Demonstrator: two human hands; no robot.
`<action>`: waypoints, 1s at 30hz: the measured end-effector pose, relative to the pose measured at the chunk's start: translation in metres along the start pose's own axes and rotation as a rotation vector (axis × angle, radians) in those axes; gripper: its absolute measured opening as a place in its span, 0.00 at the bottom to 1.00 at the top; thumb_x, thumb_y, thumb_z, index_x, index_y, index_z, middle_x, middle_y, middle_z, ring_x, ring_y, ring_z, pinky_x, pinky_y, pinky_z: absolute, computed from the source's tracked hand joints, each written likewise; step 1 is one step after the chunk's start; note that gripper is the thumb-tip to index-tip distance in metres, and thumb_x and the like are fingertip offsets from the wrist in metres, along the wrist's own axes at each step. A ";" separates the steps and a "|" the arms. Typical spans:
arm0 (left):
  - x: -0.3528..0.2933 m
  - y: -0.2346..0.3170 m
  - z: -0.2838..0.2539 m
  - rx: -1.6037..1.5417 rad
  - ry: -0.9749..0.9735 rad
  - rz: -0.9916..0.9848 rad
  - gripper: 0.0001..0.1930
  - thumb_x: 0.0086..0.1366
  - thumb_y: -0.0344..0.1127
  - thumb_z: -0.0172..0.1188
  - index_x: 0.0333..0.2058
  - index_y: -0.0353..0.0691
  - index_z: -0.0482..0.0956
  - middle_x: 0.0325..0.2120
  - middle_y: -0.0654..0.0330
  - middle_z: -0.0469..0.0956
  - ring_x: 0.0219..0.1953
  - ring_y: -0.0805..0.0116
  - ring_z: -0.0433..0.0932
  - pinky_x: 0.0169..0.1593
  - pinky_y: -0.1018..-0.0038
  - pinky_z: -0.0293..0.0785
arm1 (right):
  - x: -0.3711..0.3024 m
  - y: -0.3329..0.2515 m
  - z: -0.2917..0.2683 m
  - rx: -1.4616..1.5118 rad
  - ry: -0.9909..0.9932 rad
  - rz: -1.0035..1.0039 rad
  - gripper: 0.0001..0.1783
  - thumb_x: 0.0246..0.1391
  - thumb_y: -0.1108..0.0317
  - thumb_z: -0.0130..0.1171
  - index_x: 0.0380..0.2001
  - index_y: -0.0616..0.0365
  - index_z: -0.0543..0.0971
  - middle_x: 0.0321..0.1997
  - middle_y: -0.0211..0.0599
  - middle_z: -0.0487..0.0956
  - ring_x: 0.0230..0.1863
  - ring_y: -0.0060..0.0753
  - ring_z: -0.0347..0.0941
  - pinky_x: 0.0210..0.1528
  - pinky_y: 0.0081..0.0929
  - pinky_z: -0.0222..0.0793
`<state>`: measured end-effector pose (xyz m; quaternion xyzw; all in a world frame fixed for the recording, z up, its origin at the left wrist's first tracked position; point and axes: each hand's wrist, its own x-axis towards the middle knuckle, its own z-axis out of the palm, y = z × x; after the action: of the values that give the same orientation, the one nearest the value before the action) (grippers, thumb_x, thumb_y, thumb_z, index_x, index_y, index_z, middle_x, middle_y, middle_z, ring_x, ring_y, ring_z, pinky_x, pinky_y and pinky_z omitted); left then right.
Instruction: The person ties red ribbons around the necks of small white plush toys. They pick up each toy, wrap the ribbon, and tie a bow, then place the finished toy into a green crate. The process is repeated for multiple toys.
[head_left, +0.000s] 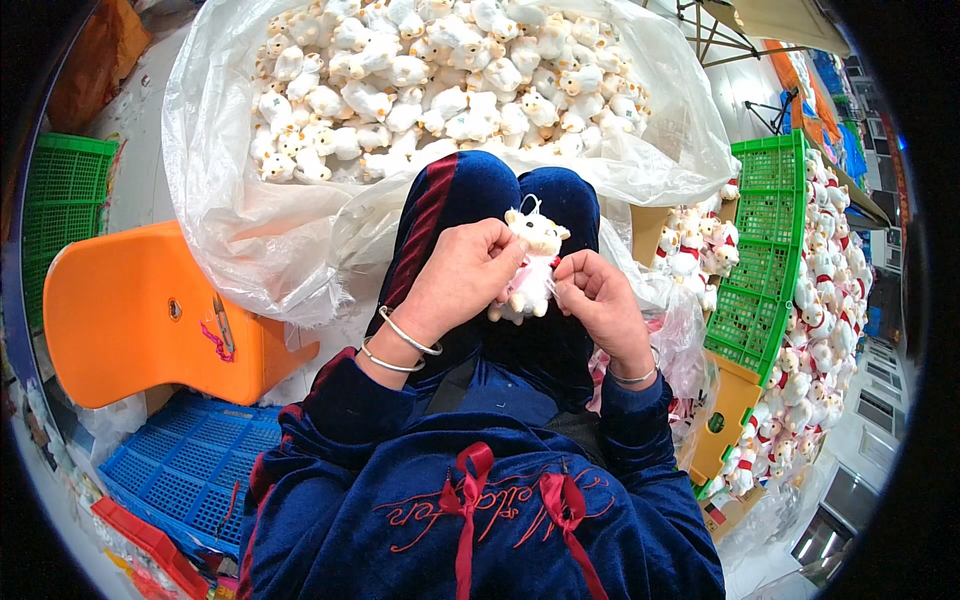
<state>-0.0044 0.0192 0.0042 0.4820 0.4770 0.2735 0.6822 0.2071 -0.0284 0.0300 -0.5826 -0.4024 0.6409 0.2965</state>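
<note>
Above my knees, a small white plush animal (536,236) faces up, with a cream muzzle, a loop of string on its head and red at its neck. My left hand (470,265) grips it by its left side, thumb and fingers pressed against the body. At its right side is my right hand (602,300), fingers curled and thumb and forefinger pinched together close to the toy's body. What sits in that pinch is too small to make out. A silver bangle (628,378) circles my right wrist, and two more are on the left.
Ahead, a large clear plastic bag (215,160) holds a heap of white plush animals (450,90). An orange chair (120,310) at left carries small thread snips (222,325). A green crate (755,250) stands at right beside many red-scarfed plush toys (815,330). A blue crate (190,465) lies lower left.
</note>
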 end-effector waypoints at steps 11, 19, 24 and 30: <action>0.002 -0.003 0.001 0.003 -0.001 0.014 0.11 0.72 0.37 0.59 0.35 0.33 0.80 0.21 0.64 0.80 0.20 0.82 0.76 0.24 0.82 0.70 | -0.003 -0.004 -0.004 -0.081 -0.006 0.023 0.11 0.63 0.76 0.55 0.47 0.65 0.80 0.35 0.22 0.79 0.34 0.10 0.70 0.37 0.12 0.65; 0.001 -0.002 -0.001 0.003 -0.021 0.024 0.11 0.71 0.36 0.59 0.36 0.32 0.80 0.22 0.65 0.80 0.21 0.82 0.77 0.24 0.83 0.70 | -0.004 -0.001 -0.007 -0.084 -0.018 -0.031 0.12 0.64 0.75 0.53 0.48 0.63 0.80 0.34 0.21 0.78 0.33 0.10 0.68 0.36 0.12 0.63; -0.001 0.003 -0.007 -0.080 -0.112 -0.001 0.10 0.70 0.35 0.60 0.37 0.33 0.80 0.25 0.65 0.81 0.22 0.83 0.77 0.24 0.83 0.70 | -0.002 0.002 -0.009 -0.087 -0.027 -0.053 0.11 0.65 0.74 0.52 0.47 0.62 0.80 0.33 0.21 0.76 0.31 0.11 0.65 0.34 0.13 0.61; 0.001 0.000 -0.013 0.061 -0.142 0.148 0.06 0.67 0.31 0.63 0.37 0.34 0.80 0.27 0.65 0.80 0.26 0.80 0.78 0.30 0.80 0.73 | 0.000 0.002 -0.005 -0.044 0.000 -0.031 0.09 0.66 0.72 0.55 0.46 0.62 0.78 0.32 0.22 0.77 0.31 0.10 0.66 0.33 0.13 0.62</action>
<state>-0.0162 0.0252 0.0027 0.5545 0.3985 0.2735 0.6774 0.2122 -0.0281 0.0285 -0.5826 -0.4253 0.6274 0.2934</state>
